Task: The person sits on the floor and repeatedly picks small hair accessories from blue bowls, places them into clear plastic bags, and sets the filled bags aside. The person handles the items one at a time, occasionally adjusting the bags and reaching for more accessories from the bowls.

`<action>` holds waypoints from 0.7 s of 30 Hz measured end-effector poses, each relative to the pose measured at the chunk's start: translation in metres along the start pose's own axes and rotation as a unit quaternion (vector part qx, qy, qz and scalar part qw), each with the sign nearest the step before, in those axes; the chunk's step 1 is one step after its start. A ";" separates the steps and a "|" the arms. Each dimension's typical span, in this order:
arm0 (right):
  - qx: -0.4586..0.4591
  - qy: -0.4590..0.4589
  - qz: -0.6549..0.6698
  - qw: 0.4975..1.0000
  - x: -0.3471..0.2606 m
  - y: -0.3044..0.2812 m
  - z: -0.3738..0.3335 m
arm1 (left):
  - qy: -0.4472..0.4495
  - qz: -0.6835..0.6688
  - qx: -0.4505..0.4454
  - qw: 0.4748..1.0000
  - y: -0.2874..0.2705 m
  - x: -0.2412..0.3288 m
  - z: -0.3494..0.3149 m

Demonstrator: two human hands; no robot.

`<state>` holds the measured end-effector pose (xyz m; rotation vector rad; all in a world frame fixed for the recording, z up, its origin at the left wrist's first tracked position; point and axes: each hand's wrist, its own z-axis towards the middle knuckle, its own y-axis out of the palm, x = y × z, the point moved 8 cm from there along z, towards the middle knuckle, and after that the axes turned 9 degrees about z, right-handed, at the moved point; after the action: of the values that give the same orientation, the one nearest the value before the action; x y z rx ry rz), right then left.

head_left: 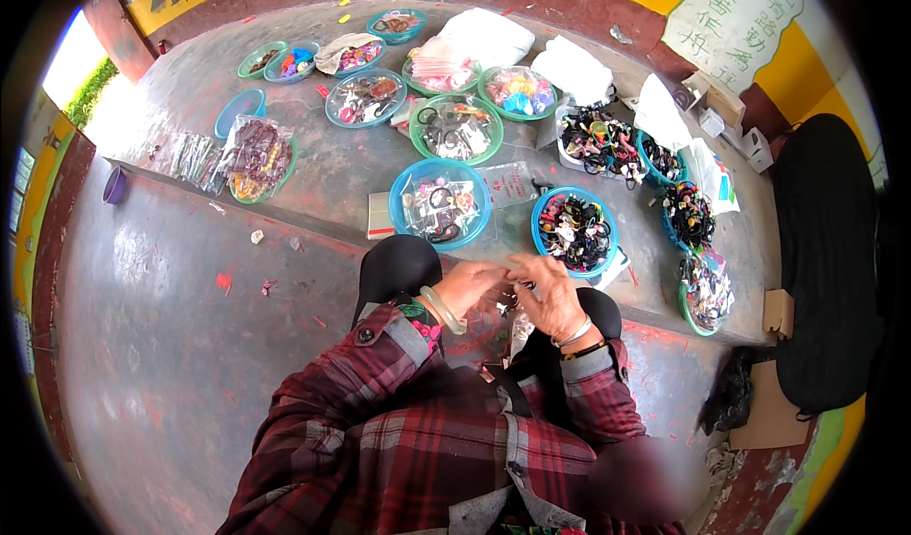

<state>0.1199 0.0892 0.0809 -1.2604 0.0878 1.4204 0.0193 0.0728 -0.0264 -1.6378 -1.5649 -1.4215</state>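
My left hand (468, 285) and my right hand (550, 298) meet in front of my body, above my lap. Both hands have bent fingers drawn together at the tips. Something small and dark seems to show just below the fingers, too small to name. Beyond my left hand stands a blue basket (487, 193) of clear packets with dark loops inside. Just past my right hand is another blue basket (614, 235), heaped with black elastic hair ties bearing colourful trinkets. A patterned whitish item (521, 331) hangs below my right hand, partly hidden.
A raised concrete ledge (323, 170) carries several more baskets, including a green basket (497, 137) of packets. Clear packets (197, 158) lie at left. White sacks (484, 34) stand at the back. A purple bowl (115, 186) sits far left; a long black case (827, 269) leans at right.
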 end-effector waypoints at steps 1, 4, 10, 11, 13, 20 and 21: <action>0.034 0.002 0.019 0.999 0.003 -0.008 0.001 | 0.014 0.007 0.004 1.000 -0.001 0.002 0.001; 0.121 0.083 0.133 0.980 0.023 -0.031 -0.006 | 0.038 -0.009 0.009 0.999 -0.003 0.006 0.003; 0.187 0.135 0.168 0.959 0.042 -0.039 -0.019 | 0.085 -0.121 0.045 0.988 -0.012 0.019 -0.003; 0.172 0.120 0.154 0.966 0.038 -0.036 -0.017 | 0.082 -0.141 0.052 0.985 -0.015 0.017 -0.002; 0.140 0.087 0.115 0.980 0.026 -0.030 -0.010 | 0.079 -0.156 0.056 0.983 -0.017 0.015 -0.003; 0.046 -0.025 0.014 0.999 0.000 -0.015 -0.001 | 0.079 -0.132 0.016 0.988 -0.006 0.023 -0.004; 0.043 -0.031 -0.005 0.999 -0.003 -0.014 0.000 | 0.081 -0.125 0.016 0.989 -0.006 0.022 -0.004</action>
<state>0.1296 0.0917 0.0912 -1.1448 0.0986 1.4310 0.0081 0.0801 -0.0074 -1.3057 -1.7336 -1.6029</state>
